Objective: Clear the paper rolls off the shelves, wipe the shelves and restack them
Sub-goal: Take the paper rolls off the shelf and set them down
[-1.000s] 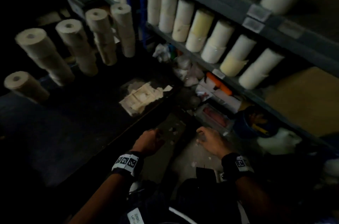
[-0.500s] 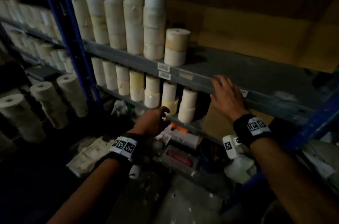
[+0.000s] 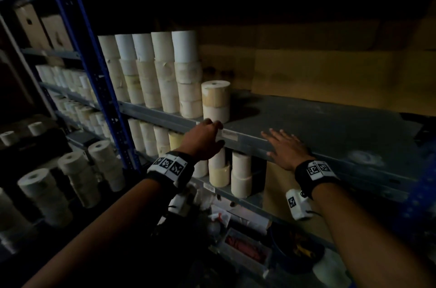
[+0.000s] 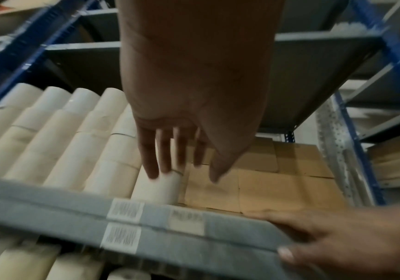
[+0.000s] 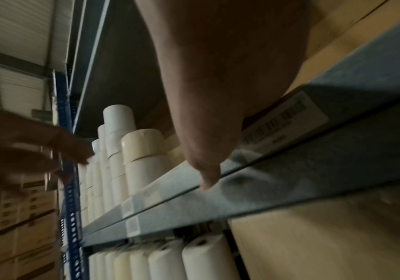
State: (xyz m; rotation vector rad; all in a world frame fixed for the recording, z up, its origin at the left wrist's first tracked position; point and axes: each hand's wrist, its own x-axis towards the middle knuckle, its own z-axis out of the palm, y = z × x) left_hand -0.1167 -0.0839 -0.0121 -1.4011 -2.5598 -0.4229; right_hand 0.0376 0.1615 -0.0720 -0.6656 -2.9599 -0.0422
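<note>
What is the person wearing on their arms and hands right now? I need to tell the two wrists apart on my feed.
Both forearms are bare, with no sleeves or gloves. Each wrist carries a black band with white tags printed with black square codes: left band, right band. A small white camera box bearing the same kind of code hangs under the right wrist; a similar white box shows under the left wrist.

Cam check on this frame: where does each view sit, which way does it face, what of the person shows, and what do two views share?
Head: worn on the head, looks forward and down at the grey shelf; both forearms, left hand and right hand show.
Left wrist: under the left hand, looks along the straight fingers at the short roll stack; right hand shows at the edge.
Right wrist: under the right hand, looks along the shelf edge; blurred left hand shows.
Shared: all three show the short roll stack and the shelf edge labels.
</note>
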